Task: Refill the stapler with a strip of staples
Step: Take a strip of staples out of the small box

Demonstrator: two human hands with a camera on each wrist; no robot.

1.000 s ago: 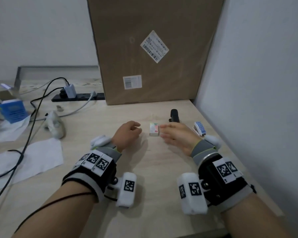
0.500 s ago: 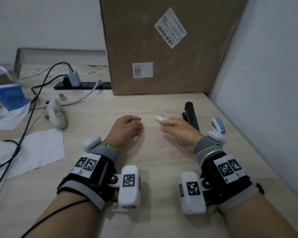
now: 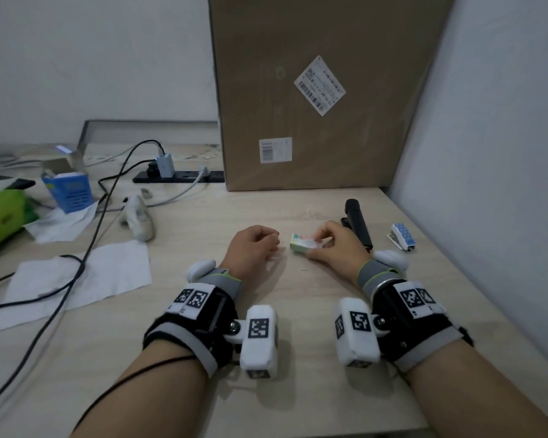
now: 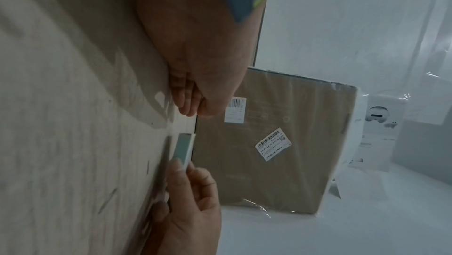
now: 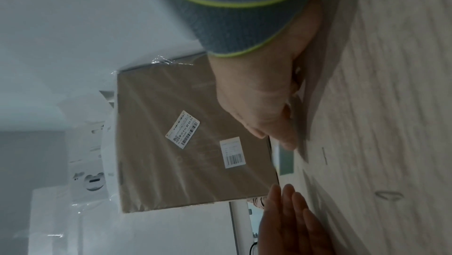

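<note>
A small staple box [image 3: 304,244] stands on its edge on the wooden table [image 3: 298,406], and my right hand [image 3: 317,246] pinches it between fingers and thumb. In the left wrist view the staple box [image 4: 184,148] shows its pale green side, with my right hand [image 4: 186,168] on its near end. The staple box [image 5: 286,160] pokes out beyond my right hand [image 5: 281,139] in the right wrist view. My left hand [image 3: 271,241] rests on the table just left of the box, loosely curled and holding nothing. A black stapler [image 3: 358,222] lies behind my right hand.
A small blue-and-white stapler [image 3: 402,237] lies near the right wall. A big cardboard box [image 3: 314,105] stands at the back. On the left are a power strip [image 3: 178,177], black cables [image 3: 86,263], a white device [image 3: 138,221], paper sheets [image 3: 76,279] and a blue box [image 3: 70,191].
My right hand has closed on the staple box, which lay flat a second ago, and tipped it up on its edge. The left hand has stayed in place.
</note>
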